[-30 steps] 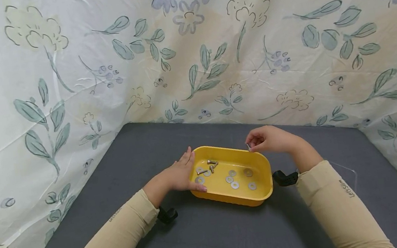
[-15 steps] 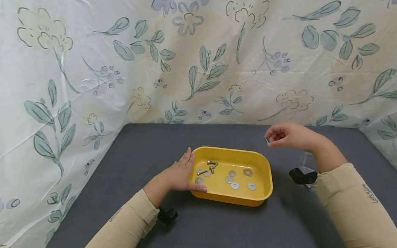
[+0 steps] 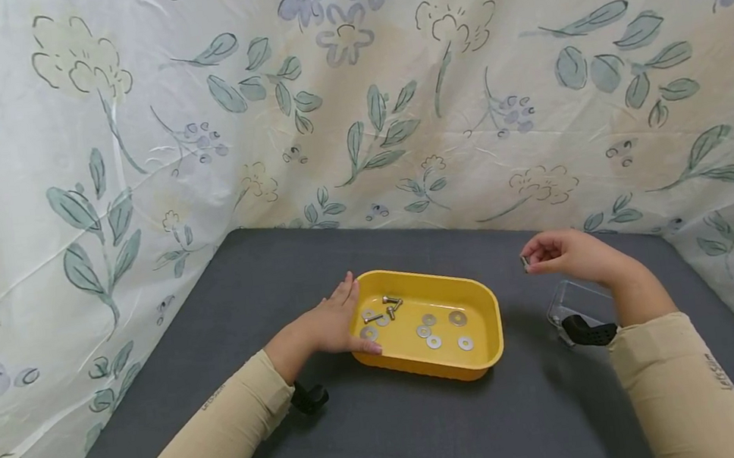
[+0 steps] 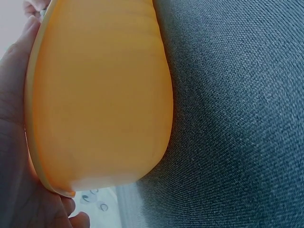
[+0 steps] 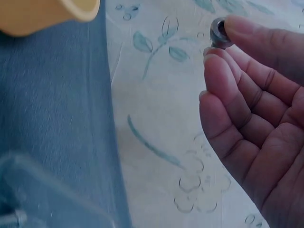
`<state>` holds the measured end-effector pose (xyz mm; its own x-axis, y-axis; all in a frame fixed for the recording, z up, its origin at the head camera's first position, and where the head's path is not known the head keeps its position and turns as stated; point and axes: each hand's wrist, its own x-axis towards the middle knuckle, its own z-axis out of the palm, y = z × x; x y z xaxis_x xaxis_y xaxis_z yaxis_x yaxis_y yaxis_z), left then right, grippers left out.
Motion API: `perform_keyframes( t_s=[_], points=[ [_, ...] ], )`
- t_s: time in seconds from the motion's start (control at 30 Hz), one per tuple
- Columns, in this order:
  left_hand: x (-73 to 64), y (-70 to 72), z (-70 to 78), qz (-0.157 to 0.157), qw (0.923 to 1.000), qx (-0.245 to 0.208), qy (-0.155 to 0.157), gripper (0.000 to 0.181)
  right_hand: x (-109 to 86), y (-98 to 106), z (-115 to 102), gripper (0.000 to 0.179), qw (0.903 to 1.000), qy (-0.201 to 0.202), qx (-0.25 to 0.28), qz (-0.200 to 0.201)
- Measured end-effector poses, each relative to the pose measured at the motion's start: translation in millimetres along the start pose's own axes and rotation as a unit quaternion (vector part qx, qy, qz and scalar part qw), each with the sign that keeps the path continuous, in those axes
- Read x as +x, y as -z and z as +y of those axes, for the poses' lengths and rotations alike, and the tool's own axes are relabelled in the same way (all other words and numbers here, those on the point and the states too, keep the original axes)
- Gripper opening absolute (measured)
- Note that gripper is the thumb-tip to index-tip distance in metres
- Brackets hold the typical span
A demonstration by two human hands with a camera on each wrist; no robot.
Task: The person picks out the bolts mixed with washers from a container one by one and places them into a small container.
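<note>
A yellow tray (image 3: 449, 370) rests on the dark cloth, with several metal washers (image 3: 434, 342) and several small bolts (image 3: 373, 318) inside. My left hand (image 3: 332, 323) lies against its left end, fingers spread and mostly straight, thumb over the near rim. In the left wrist view the tray's wall (image 4: 102, 95) fills the middle beside that hand (image 4: 16, 114). To the right of the tray, my right hand (image 3: 566, 254) is raised above the table. Thumb and fingertips pinch a bolt (image 5: 220, 33) whose socket head shows in the right wrist view; its shank is mostly hidden.
A clear plastic box (image 3: 558, 305) stands right of the tray, partly under the right wrist; its contents are hard to make out. Black wrist devices (image 3: 589, 331) hang below both forearms. Floral cloth (image 3: 393, 103) walls the back and sides.
My right hand has moved right, from above the tray's far right rim to beyond the tray, carrying the bolt. More of the clear box shows now. The left hand has stayed put.
</note>
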<state>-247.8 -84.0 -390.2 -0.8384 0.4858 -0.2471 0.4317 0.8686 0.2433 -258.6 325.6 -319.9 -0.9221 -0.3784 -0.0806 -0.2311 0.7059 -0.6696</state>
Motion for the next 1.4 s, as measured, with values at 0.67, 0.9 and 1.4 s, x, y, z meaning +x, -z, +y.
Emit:
perform_keyframes(
  t_s=[0.67, 0.9, 1.4],
  points=[
    [-2.8, 0.5, 0.4, 0.002, 0.9999, -0.009, -0.005, 0.124, -34.9, 10.4, 54.2, 0.044, 0.9972, -0.072, 0.012, 0.013],
    [-3.2, 0.1, -0.1, 0.001, 1.0000, -0.006, -0.004, 0.123, -41.1, 7.2, 76.0, 0.046, 0.9949, -0.098, 0.022, 0.004],
    [-1.6, -1.8, -1.8, 0.002, 1.0000, -0.003, -0.001, 0.125, -42.4, 0.8, 87.0, 0.047, 0.9935, -0.108, 0.033, 0.007]
  ],
)
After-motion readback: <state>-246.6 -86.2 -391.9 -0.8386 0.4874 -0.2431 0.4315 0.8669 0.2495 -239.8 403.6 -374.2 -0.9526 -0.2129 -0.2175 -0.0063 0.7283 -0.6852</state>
